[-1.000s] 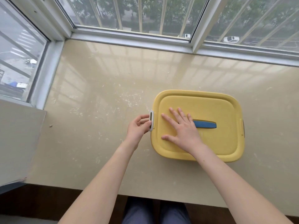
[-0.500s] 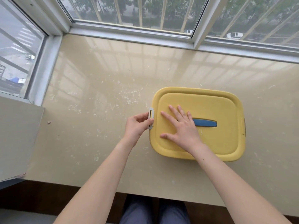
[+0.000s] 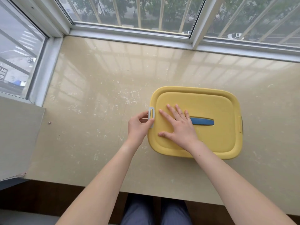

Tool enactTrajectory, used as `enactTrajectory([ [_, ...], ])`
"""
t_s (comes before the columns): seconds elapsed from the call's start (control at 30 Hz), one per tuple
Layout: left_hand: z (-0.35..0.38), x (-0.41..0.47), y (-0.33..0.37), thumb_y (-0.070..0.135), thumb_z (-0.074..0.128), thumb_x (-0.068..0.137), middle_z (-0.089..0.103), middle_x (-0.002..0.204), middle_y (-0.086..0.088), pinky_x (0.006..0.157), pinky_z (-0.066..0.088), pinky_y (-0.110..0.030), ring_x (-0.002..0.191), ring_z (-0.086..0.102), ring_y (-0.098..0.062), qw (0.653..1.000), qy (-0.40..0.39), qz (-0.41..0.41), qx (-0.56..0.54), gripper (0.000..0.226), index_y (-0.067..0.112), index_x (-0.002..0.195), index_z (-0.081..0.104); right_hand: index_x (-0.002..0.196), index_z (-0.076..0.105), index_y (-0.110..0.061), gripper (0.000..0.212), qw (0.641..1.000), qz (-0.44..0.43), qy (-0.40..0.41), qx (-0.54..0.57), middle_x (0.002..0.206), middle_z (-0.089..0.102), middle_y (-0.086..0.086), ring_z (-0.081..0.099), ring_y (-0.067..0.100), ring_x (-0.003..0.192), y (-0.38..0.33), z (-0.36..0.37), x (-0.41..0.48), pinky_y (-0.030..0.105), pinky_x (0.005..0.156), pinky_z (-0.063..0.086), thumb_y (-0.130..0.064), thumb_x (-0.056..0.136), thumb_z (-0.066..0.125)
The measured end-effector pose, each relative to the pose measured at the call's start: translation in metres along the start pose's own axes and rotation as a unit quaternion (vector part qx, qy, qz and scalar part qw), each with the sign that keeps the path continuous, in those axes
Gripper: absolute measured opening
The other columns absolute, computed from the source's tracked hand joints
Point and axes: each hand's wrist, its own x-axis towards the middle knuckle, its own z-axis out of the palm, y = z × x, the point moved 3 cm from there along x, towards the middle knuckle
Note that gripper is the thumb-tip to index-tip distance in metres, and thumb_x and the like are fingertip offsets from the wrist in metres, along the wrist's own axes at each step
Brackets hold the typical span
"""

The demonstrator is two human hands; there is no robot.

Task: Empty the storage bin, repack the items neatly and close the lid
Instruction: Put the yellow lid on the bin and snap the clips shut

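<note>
The bin (image 3: 233, 143) stands on the sill (image 3: 97, 114), right of centre, near the front edge. The lid (image 3: 203, 103) is seated flat on the bin.

Left hand (image 3: 138, 127): fingers curled, thumb and forefinger pinching the grey latch (image 3: 151, 116) at the left end of the lid.

Right hand (image 3: 180, 127): laid flat on the left half of the lid, fingers straight and spread, holding nothing. The palm covers the left end of the blue handle (image 3: 203, 122).

A second latch (image 3: 240, 125) lies against the right end of the bin.
</note>
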Motion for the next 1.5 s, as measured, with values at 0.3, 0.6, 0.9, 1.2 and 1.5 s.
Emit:
enactTrajectory([
  [0.3, 0.015, -0.034, 0.041, 0.025, 0.070, 0.085, 0.051, 0.135, 0.001, 0.101, 0.041, -0.030, 0.123, 0.049, -0.015, 0.970, 0.012, 0.120, 0.211, 0.059, 0.017, 0.139, 0.046, 0.149, 0.035, -0.026, 0.074, 0.992, -0.004, 0.080, 0.099, 0.160, 0.025, -0.001, 0.016, 0.020, 0.150, 0.010, -0.032, -0.028, 0.041, 0.122, 0.013, -0.041, 0.086, 0.069],
  [0.6, 0.113, -0.067, 0.077, 0.025, 0.069, 0.087, 0.048, 0.141, 0.001, 0.105, 0.038, -0.030, 0.131, 0.041, -0.015, 0.906, -0.029, 0.304, 0.293, 0.061, 0.018, 0.143, 0.045, 0.143, 0.047, -0.013, 0.062, 0.950, 0.150, 0.235, 0.142, 0.150, 0.042, 0.009, 0.034, 0.026, 0.141, 0.130, -0.068, -0.122, 0.041, 0.115, 0.032, -0.026, 0.087, 0.071],
  [0.9, 0.231, -0.065, 0.047, 0.045, 0.059, 0.087, 0.031, 0.156, 0.005, 0.120, 0.011, -0.042, 0.147, 0.019, -0.022, 0.793, -0.122, 0.382, 0.458, 0.070, 0.025, 0.149, 0.034, 0.150, 0.032, -0.012, 0.074, 0.926, 0.241, 0.184, 0.224, 0.154, 0.035, 0.007, 0.028, 0.021, 0.144, 0.203, -0.058, -0.118, 0.025, 0.114, 0.020, -0.027, 0.088, 0.070],
  [1.2, 0.242, -0.052, 0.032, 0.060, 0.044, 0.085, 0.023, 0.159, 0.013, 0.121, 0.005, -0.041, 0.149, 0.011, -0.015, 0.780, -0.126, 0.368, 0.491, 0.069, 0.035, 0.148, 0.033, 0.131, 0.056, -0.008, 0.046, 0.897, 0.248, 0.128, 0.344, 0.125, 0.065, 0.008, 0.059, 0.024, 0.116, 0.215, -0.045, -0.113, 0.023, 0.091, 0.042, -0.028, 0.091, 0.066],
  [1.5, 0.239, -0.048, 0.035, 0.055, 0.053, 0.082, 0.022, 0.158, 0.015, 0.121, 0.004, -0.041, 0.149, 0.009, -0.012, 0.794, -0.168, 0.364, 0.457, 0.074, 0.033, 0.149, 0.032, 0.131, 0.057, -0.007, 0.050, 0.890, 0.219, 0.189, 0.352, 0.117, 0.067, 0.006, 0.065, 0.022, 0.106, 0.206, -0.052, -0.115, 0.032, 0.095, 0.050, -0.016, 0.085, 0.072],
])
